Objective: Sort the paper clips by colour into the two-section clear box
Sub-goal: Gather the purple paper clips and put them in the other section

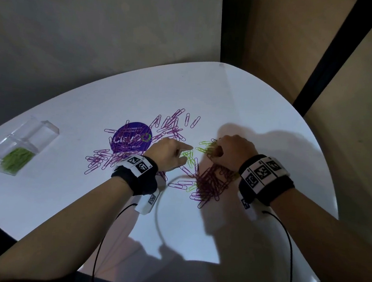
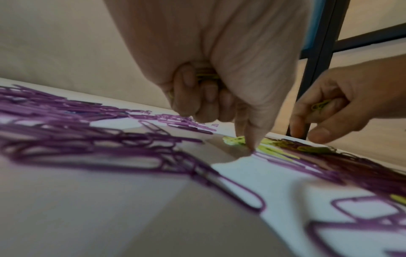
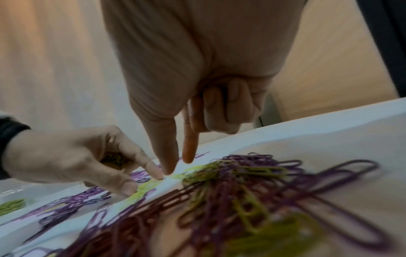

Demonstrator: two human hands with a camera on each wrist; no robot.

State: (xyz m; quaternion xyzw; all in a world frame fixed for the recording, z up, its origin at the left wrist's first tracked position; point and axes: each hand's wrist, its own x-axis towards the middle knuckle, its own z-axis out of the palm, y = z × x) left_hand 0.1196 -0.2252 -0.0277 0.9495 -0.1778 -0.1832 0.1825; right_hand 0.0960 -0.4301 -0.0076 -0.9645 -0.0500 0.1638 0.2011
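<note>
The clear two-section box (image 1: 37, 133) stands at the table's far left, green clips (image 1: 16, 159) lying in its near section. Purple clips (image 1: 170, 126) are strewn over the middle, with a denser heap (image 1: 210, 183) under my right wrist. My left hand (image 1: 184, 154) holds green clips (image 2: 206, 76) in its curled fingers while its fingertip (image 2: 250, 144) touches loose green clips (image 1: 189, 157) on the table. My right hand (image 1: 214, 152) also keeps green clips (image 2: 318, 106) in its palm, and its thumb and forefinger (image 3: 179, 166) point down at mixed clips (image 3: 208, 172).
A round purple sticker (image 1: 134, 129) lies under part of the purple clips. The white table (image 1: 64, 198) ends in a curved edge close behind the clips, with a wall at the back and a dark frame (image 1: 329, 58) at the right. Cables hang from both wristbands.
</note>
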